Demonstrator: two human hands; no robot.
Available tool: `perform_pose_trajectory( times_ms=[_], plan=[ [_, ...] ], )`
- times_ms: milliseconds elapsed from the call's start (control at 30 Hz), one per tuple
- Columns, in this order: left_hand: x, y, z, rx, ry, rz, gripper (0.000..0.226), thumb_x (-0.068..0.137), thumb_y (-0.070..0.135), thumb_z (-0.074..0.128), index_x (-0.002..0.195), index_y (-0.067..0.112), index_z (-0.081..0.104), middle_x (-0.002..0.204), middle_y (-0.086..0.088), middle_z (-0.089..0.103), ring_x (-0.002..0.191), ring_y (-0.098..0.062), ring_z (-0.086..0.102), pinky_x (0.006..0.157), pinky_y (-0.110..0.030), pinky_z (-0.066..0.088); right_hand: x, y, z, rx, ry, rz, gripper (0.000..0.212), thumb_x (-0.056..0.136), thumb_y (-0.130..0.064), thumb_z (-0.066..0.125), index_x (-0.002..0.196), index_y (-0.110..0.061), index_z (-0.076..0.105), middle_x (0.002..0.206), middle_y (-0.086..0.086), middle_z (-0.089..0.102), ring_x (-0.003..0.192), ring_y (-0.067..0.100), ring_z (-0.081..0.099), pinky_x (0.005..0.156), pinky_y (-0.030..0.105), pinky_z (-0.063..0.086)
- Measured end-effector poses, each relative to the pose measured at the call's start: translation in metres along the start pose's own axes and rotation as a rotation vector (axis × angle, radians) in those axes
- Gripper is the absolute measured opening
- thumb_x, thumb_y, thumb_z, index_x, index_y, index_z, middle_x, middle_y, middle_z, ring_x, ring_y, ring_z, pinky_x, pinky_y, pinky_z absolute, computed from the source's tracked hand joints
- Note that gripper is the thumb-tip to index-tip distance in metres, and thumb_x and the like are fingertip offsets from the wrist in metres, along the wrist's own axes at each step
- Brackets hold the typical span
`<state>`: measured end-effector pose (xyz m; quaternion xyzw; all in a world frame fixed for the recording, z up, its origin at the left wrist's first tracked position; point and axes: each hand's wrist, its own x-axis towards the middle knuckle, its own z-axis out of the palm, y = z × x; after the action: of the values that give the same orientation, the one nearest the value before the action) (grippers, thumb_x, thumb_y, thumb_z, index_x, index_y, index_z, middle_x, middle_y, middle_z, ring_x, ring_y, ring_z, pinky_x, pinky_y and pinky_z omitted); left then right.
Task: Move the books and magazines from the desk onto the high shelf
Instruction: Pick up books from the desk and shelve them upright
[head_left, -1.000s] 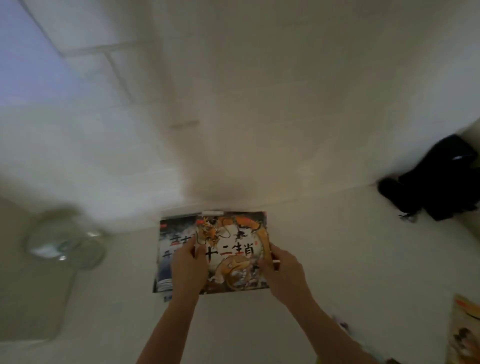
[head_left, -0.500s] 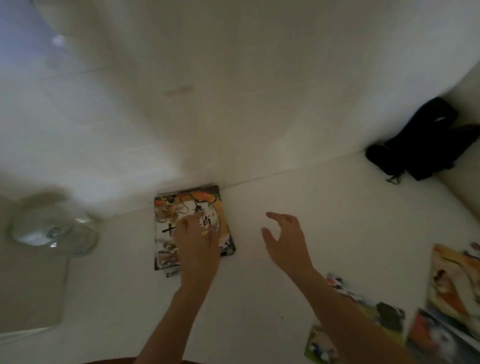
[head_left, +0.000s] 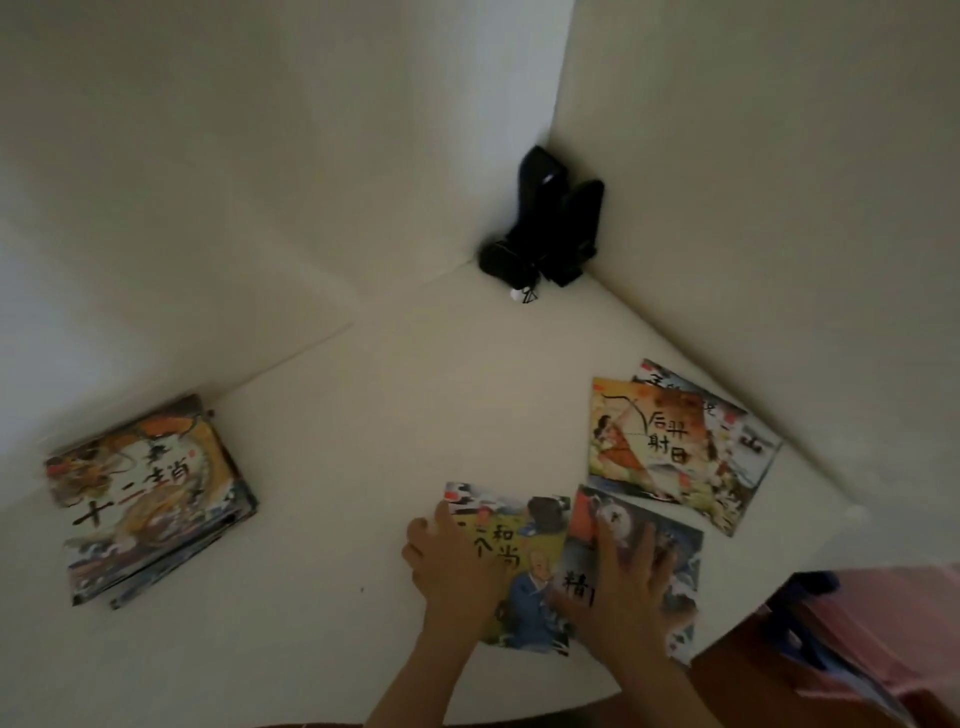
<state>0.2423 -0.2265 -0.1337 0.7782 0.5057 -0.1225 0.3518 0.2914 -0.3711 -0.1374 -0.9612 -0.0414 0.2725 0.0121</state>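
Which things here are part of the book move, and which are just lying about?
Job:
- dragon-cover stack, far left
- monk-cover book, under the left hand
- dark-cover book, under the right hand
- archer-cover book, lying on another book

Lying about:
- black object in the corner
- pink item, lower right

Two plain cream walls (head_left: 753, 156) meet at a corner above a cream surface (head_left: 441, 405). A black object (head_left: 545, 228) sits in that far corner. Light is dim, with a bluish cast on the left wall
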Motion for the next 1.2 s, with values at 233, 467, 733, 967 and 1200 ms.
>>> perform_pose_trajectory(
  times_ms=[233,467,733,967,1200],
  plan=[
    [0.032,0.006,-0.013,-0.076,0.06,0.128,0.033,0.088,0.021,0.063,0.118,0.012,0.051,0.111,-0.01,0.064,0.098,-0.028,0.062,0.075,-0.029,0.046,0.011,-0.001,0.0,-0.065,-0.003,-0.187,0.108,0.068,-0.09,0.033,0.143,-0.041,-0.028,0.156,0.002,-0.029,0.144,0.042,-0.018,0.105,0.071,0.012],
    [0.034,0.035,-0.012,-0.181,-0.096,0.155,0.051,0.073,0.042,0.078,0.107,0.019,0.048,0.094,0.0,0.062,0.079,-0.017,0.06,0.059,-0.024,0.044,0.026,-0.022,-0.025,0.185,-0.008,-0.403,0.07,0.098,-0.039,0.044,0.153,-0.031,0.001,0.158,0.002,-0.021,0.147,0.037,0.002,0.11,0.055,0.03],
    [0.038,0.056,-0.041,-0.331,-0.156,0.285,0.04,0.067,0.033,0.077,0.1,0.027,0.056,0.095,0.001,0.068,0.084,-0.019,0.068,0.074,-0.043,0.058,0.121,0.077,-0.083,0.332,0.34,0.044,0.065,0.091,-0.051,0.049,0.147,-0.026,0.028,0.159,0.008,0.011,0.146,0.03,0.013,0.115,0.053,0.019],
    [0.072,0.1,-0.104,-0.393,-0.074,0.46,0.02,0.083,0.011,0.068,0.09,0.029,0.063,0.08,0.007,0.073,0.074,-0.014,0.072,0.059,-0.03,0.059,0.16,0.099,-0.081,0.275,0.176,0.124,0.091,0.086,-0.068,0.042,0.153,-0.021,0.002,0.158,0.021,-0.012,0.147,0.035,-0.01,0.117,0.057,0.004],
    [0.078,0.145,-0.004,-0.555,-0.29,0.347,0.027,0.075,0.008,0.068,0.1,0.015,0.063,0.092,-0.002,0.072,0.088,-0.023,0.069,0.068,-0.032,0.055,0.155,0.078,-0.086,0.24,0.247,0.04,0.074,0.089,-0.061,0.045,0.149,-0.026,0.02,0.157,0.015,0.011,0.14,0.036,0.015,0.11,0.05,0.022]
  ],
)
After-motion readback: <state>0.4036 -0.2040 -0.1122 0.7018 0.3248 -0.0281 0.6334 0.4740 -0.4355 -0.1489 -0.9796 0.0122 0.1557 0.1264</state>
